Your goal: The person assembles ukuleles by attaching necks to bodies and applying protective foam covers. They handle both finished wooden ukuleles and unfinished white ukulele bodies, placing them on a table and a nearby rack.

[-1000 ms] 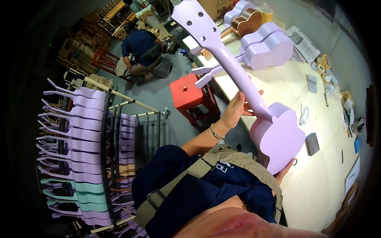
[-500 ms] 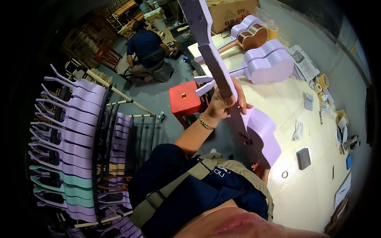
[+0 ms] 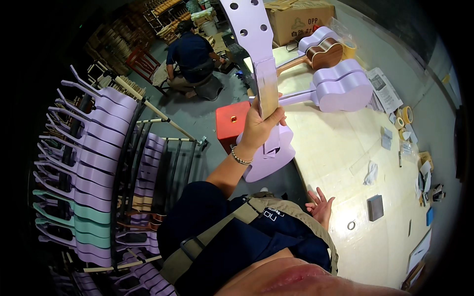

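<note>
With left hand [image 3: 259, 128], gripped a ukulele [image 3: 264, 168] by the neck [image 3: 265, 64], mostly lilac already, pale strip [image 3: 269, 91] left beyond that grip; with right hand [image 3: 322, 209], spread, held nothing.

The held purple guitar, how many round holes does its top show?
4: upper-left hole, upper-right hole, lower-left hole and lower-right hole, all in the headstock. The picture edge crops it, so some may be hidden.
</note>
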{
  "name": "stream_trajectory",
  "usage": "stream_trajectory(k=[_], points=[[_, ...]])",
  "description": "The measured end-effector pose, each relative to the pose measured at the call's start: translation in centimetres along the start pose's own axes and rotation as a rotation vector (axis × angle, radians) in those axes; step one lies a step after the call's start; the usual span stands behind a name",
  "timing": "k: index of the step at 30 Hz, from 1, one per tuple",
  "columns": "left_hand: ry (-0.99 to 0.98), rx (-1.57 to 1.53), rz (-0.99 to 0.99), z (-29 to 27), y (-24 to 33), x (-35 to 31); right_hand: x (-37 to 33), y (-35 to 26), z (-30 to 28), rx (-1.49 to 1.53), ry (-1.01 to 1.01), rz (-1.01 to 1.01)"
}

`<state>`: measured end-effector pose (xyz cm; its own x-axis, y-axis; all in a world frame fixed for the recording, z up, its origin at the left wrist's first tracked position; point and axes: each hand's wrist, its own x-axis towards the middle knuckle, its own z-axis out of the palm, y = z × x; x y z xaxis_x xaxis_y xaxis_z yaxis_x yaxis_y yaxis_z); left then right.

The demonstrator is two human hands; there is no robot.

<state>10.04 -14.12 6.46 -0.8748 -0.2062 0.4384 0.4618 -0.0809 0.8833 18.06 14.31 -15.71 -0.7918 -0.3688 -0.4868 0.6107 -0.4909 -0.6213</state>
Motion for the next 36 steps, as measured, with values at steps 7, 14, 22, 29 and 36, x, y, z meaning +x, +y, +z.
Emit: stream_trajectory(k=[7,14,22,29,36], points=[[0.158,-0.18,0.049,-0.2,-1.3,1.2,1.3,0.8,0.4,-0.079,-0.032,-0.068],[0.466,-0.531,-0.019,-5.0,-3.1,1.1,-0.7,-3.0,5.1,-0.127,0.059,-0.302],[0.497,-0.573,-0.304,-6.6,-6.2,1.8,-3.5,-3.7,4.0,-0.346,0.138,-0.583],[0.566,-0.533,-0.327,-7.6,-6.3,2.1,-4.4,-3.8,5.5,-0.448,0.25,-0.623],[0.582,-0.593,-0.396,-6.0,-7.6,2.6,-2.9,-3.4,4.2,-0.416,0.299,-0.746]])
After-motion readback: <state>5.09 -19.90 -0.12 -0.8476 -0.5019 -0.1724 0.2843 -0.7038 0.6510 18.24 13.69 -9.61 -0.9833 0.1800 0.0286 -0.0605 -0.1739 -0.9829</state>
